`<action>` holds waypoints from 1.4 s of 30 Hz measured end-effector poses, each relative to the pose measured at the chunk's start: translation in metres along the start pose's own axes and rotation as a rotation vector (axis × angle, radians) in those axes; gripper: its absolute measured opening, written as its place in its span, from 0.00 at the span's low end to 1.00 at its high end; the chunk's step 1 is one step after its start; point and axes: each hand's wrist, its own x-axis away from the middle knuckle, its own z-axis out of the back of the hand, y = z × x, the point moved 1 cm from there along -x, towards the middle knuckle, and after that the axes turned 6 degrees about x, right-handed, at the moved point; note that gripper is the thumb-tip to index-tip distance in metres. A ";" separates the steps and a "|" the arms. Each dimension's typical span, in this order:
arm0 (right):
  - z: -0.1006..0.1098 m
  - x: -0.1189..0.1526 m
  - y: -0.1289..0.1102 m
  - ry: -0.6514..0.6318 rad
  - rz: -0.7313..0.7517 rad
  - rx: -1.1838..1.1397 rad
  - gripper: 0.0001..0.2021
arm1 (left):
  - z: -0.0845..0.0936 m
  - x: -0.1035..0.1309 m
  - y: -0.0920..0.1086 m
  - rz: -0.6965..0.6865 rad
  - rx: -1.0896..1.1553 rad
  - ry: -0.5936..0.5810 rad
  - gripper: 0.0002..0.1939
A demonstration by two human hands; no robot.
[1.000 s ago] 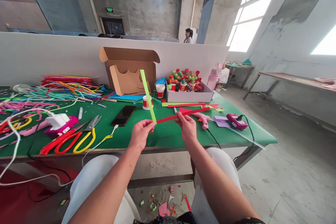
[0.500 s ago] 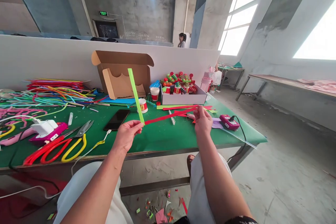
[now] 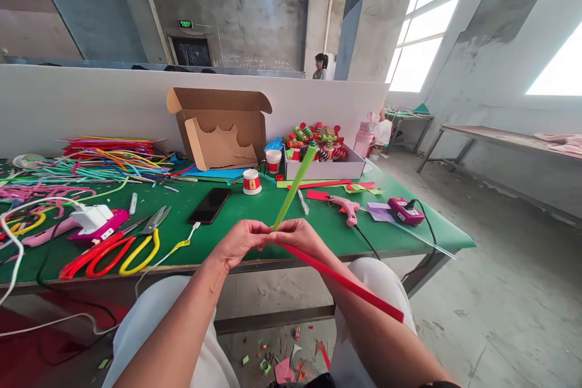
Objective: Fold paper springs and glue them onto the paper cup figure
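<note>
Head view: the left hand (image 3: 243, 242) and right hand (image 3: 300, 236) meet over the near edge of a green table (image 3: 254, 208), fingertips pinched where two paper strips join. The green strip (image 3: 294, 188) slants upward; the red strip (image 3: 348, 280) slopes down across the right forearm. Beyond stands a cup (image 3: 251, 182); a phone (image 3: 210, 205) lies left, a glue gun (image 3: 349, 209) right.

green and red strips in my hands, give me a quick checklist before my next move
1. Left grip closed at the strips' meeting ends: ok
2. Right grip closed there too: ok
3. Green strip straight: ok, slanting upward
4. Red strip clear of the right forearm: cannot tell, they overlap in view
5. Join between strips: cannot tell, fingers hide it
6. Scissors clear of both hands: ok
</note>
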 end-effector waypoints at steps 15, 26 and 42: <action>0.089 0.003 -0.025 0.526 0.132 -0.055 0.19 | -0.013 0.006 -0.006 0.141 -0.238 -0.210 0.14; 0.140 0.011 -0.023 0.871 0.313 -0.397 0.18 | -0.005 0.007 -0.001 0.108 -0.176 -0.187 0.12; -0.008 -0.013 0.016 0.405 0.069 -0.208 0.14 | -0.029 -0.015 -0.022 -0.237 0.438 0.321 0.18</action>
